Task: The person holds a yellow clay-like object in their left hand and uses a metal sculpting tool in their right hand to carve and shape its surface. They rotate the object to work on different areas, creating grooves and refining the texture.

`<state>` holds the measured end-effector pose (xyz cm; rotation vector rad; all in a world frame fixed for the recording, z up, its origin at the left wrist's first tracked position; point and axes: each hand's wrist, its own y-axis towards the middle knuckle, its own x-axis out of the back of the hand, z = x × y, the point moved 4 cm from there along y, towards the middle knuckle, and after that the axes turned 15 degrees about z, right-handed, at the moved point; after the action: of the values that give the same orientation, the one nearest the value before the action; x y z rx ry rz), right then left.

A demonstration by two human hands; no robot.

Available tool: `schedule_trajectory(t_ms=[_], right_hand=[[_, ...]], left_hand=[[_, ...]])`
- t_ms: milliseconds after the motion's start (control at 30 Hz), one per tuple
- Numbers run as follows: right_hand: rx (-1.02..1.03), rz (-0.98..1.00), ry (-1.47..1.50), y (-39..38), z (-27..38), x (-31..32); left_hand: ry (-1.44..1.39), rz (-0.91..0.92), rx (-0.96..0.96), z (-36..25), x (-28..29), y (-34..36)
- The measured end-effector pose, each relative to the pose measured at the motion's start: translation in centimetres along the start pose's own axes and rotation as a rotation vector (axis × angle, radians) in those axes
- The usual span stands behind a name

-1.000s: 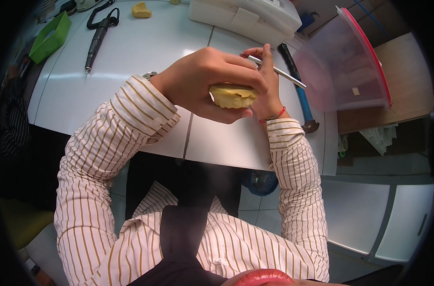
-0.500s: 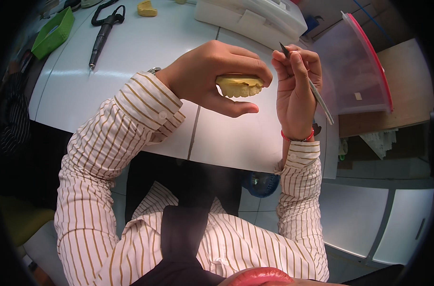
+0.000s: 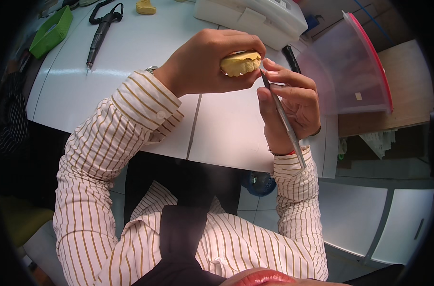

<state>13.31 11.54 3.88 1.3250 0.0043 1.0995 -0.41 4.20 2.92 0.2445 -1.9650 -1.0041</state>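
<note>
Left hand (image 3: 212,61): fingers wrapped round one yellow, scalloped plaster dental model (image 3: 240,64), held at 12 o'clock over the white tiled surface (image 3: 231,128). Right hand (image 3: 295,97): fingers pinching one slim, silver, dark-tipped metal hand tool (image 3: 286,121), tip at the model's 4 o'clock edge; contact unclear. Progress, judged: tooth forms are present, tool work seems under way; remaining amount cannot be told. Count elsewhere: one loose yellow plaster piece (image 3: 146,7), 11 o'clock; one black, corded, pen-shaped handpiece (image 3: 98,42), between 10 and 11; one green plastic basket (image 3: 52,31), 10 o'clock.
</note>
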Motion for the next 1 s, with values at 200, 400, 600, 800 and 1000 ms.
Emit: schedule_trajectory(t_ms=[200,400,600,800,1000], right_hand=[[-0.014,0.061,-0.064,0.08,-0.19,-0.5],[-0.042,0.019,-0.015,0.05,-0.15,-0.67],[-0.038,0.039,-0.044,0.13,-0.02,-0.48],[-0.033,0.038,-0.038,0.06,-0.13,-0.51],[-0.025,0.047,-0.052,-0.02,-0.19,-0.48]], left_hand=[[-0.02,-0.009,0.082,0.25,-0.22,-0.21],[0.016,0.005,0.111,0.15,-0.29,-0.26],[0.001,0.008,0.127,-0.1,-0.31,-0.14],[-0.003,-0.009,0.114,-0.2,-0.42,-0.14],[-0.014,-0.01,0.125,-0.19,-0.5,-0.15]])
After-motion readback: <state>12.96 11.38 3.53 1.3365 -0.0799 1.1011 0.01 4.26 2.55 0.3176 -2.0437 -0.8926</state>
